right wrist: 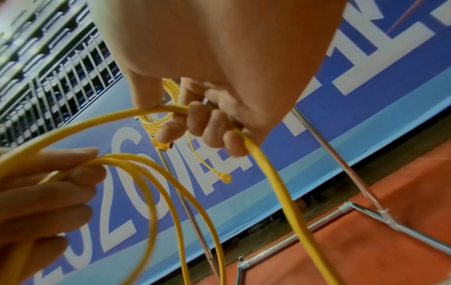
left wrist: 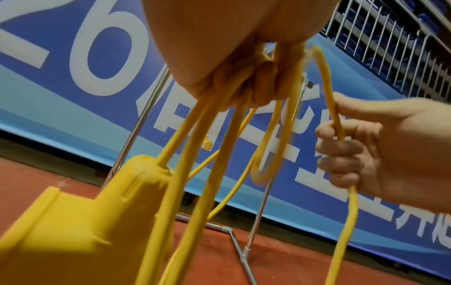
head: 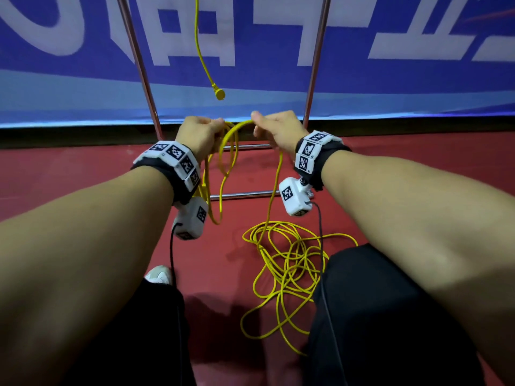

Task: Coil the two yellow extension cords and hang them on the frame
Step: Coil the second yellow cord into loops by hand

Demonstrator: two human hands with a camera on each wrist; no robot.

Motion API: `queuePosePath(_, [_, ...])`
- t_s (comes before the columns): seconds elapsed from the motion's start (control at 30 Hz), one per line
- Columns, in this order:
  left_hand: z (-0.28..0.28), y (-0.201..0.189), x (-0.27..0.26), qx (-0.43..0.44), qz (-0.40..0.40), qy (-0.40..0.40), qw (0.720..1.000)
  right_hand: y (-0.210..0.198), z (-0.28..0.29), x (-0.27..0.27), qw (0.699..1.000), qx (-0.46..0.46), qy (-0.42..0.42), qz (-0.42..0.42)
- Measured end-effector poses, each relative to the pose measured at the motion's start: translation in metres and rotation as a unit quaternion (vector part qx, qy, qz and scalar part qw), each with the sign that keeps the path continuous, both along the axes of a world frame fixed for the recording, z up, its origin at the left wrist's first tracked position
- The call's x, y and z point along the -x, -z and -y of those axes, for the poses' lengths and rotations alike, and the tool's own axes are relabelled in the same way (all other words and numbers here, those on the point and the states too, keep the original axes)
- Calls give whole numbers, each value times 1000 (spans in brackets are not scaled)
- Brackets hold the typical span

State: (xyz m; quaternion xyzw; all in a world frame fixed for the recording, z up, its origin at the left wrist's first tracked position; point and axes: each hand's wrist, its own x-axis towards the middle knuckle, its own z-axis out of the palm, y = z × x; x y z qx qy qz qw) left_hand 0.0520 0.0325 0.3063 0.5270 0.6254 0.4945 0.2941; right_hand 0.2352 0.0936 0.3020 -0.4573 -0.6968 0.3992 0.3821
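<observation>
Head view | left hand (head: 199,135) fingers hidden | cord (head: 281,263) under leg

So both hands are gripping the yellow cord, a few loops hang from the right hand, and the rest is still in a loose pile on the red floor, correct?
Not quite: the loops hang from the left hand, as the head view shows. The right hand only grips the single strand feeding up. Both hands do grip the yellow cord, and the rest still lies in a loose pile on the red floor.

The head view looks down over both forearms at the floor (head: 83,174). Each wrist view looks up, close under its own fingers (left wrist: 264,84), toward the shared blue banner (right wrist: 366,81) beyond.
</observation>
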Motion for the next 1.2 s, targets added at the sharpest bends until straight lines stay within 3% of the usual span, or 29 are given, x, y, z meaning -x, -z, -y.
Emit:
queuePosePath(0.23, [0, 6, -4, -10, -26, 34, 999, -8, 13, 22, 996, -52, -67, 21])
queuePosePath(0.47, [0, 3, -5, -16, 27, 20, 999, -11, 17, 39, 997, -51, -55, -25])
queuePosePath(0.57, [-2, 0, -5, -17, 26, -4, 1000, -8, 16, 34, 997, -23, -76, -12])
queuePosePath(0.77, [-5, -8, 1, -42, -35, -74, 996, 17, 10, 7, 983, 38, -154, 94])
queuePosePath(0.83, [-7, -7, 5, -50, -44, -92, 994, 27, 7, -2, 981, 105, -139, 89])
queuePosePath(0.93, [-8, -4, 10, -45, -16, -78, 996, 22, 5, -4, 984, 158, -84, 8])
queuePosePath(1.07, [-5, 2, 9, -8, -11, -35, 999, 5, -3, 2, 999, 29, 15, -4])
queuePosePath(1.2, [2, 6, 3, 20, -74, 26, 997, -1, 5, 9, 994, -64, -37, 75])
